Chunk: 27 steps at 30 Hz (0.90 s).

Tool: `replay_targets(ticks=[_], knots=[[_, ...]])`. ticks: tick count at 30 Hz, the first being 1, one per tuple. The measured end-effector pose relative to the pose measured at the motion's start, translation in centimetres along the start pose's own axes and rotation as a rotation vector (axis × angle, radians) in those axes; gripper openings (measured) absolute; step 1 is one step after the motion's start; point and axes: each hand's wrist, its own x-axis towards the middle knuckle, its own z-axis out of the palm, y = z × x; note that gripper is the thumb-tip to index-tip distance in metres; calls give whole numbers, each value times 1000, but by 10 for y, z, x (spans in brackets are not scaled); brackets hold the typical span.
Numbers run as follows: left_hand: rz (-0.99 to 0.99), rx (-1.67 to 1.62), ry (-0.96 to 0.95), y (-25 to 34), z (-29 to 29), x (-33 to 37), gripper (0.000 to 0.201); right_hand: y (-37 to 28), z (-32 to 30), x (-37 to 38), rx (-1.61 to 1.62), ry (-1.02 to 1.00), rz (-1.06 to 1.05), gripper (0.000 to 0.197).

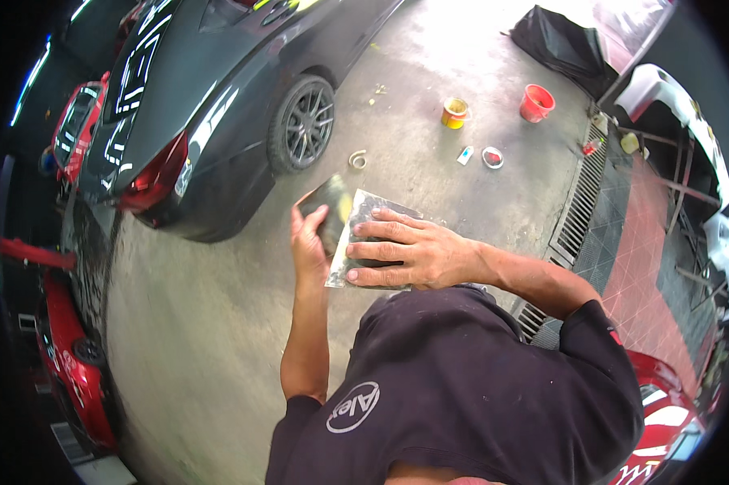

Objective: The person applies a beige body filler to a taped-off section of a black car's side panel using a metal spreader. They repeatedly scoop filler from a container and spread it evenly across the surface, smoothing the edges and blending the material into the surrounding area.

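My left hand (307,242) is wrapped round a dark flat plate (326,212), with the thumb lying over its face. A yellowish smear of paste (346,207) shows near that plate's right edge. My right hand (413,252) grips a thin, greyish flat spreader (372,200) with a pale straight edge. Its fingers lie across the spreader's upper face, and the thumb is hidden beneath. The two flat pieces are side by side in front of my chest, their edges meeting or nearly so; I cannot tell whether they touch.
A dark grey car (219,121) stands at the left. On the concrete floor ahead are a tape roll (357,159), a yellow can (455,115), a red bucket (536,105) and a round lid (492,158). A drain grate (576,212) and a white bumper (678,101) are at the right.
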Motion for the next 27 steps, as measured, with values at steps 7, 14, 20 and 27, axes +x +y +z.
replay_targets(ticks=[7,14,20,27], knots=[[-34,-60,-108,22,28,-44,36,44,1,-65,-90,-82,219,68],[382,468,-136,3,25,-28,29,13,6,-39,-239,-194,189,65],[359,481,-163,-19,11,-27,31,18,-5,-37,-191,-212,171,71],[53,-52,125,-10,-6,-10,32,11,9,-31,-16,-202,91,70]])
